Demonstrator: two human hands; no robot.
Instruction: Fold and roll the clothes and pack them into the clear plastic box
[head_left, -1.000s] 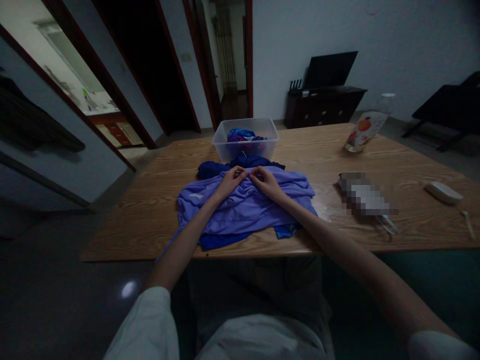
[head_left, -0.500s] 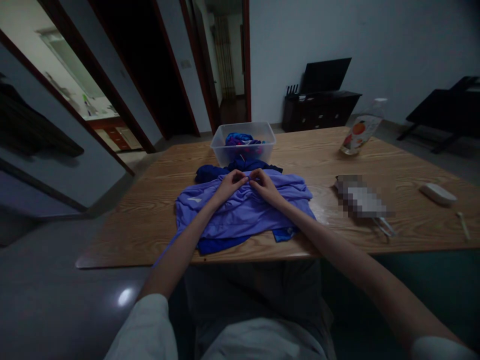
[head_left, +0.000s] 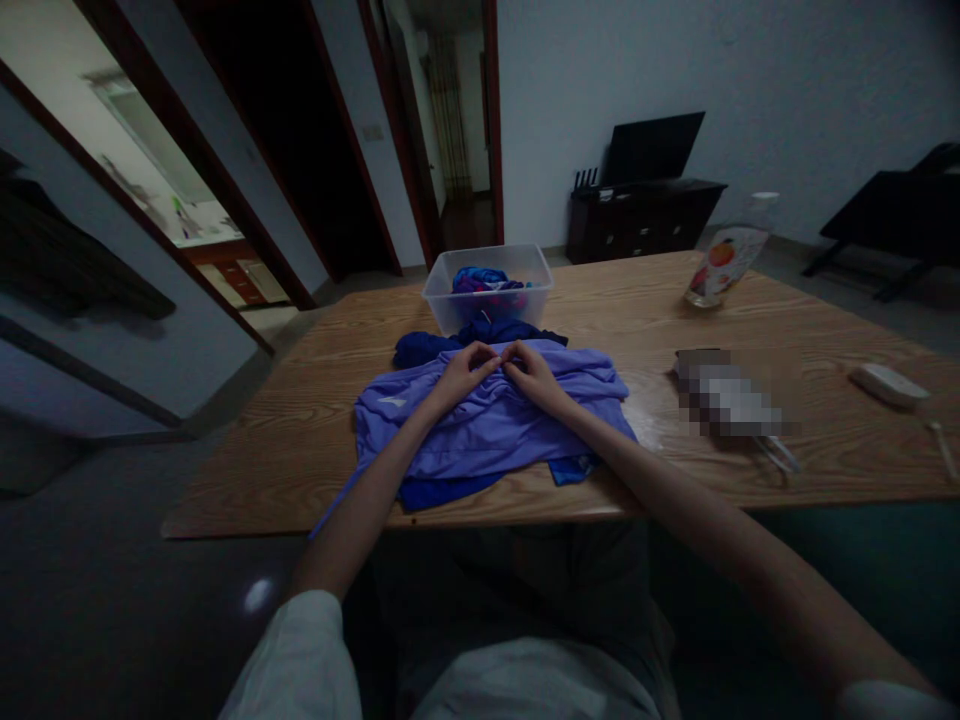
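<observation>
A light purple garment [head_left: 495, 440] with a small white logo lies spread on the wooden table, rumpled around its middle. At its far edge, my left hand [head_left: 469, 370] and my right hand [head_left: 532, 372] sit side by side, fingertips almost touching. Both hands are closed in a pinch on the purple cloth. Darker blue clothing [head_left: 450, 490] peeks out beneath the near edge. Just beyond my hands lies a bunched navy garment [head_left: 424, 348]. The exact bit of fabric between my fingertips is too small to make out.
A clear plastic bin [head_left: 487, 310] holding colourful cloth stands behind the clothes. To the right on the table [head_left: 300, 430] are a large bottle [head_left: 727, 265], a blurred-out packet [head_left: 727, 395], a white case [head_left: 890, 385] and a thin pale stick [head_left: 943, 450].
The view has shifted slightly, so everything sits a little further right. Both hands stay pinched at the same place on the purple garment.
</observation>
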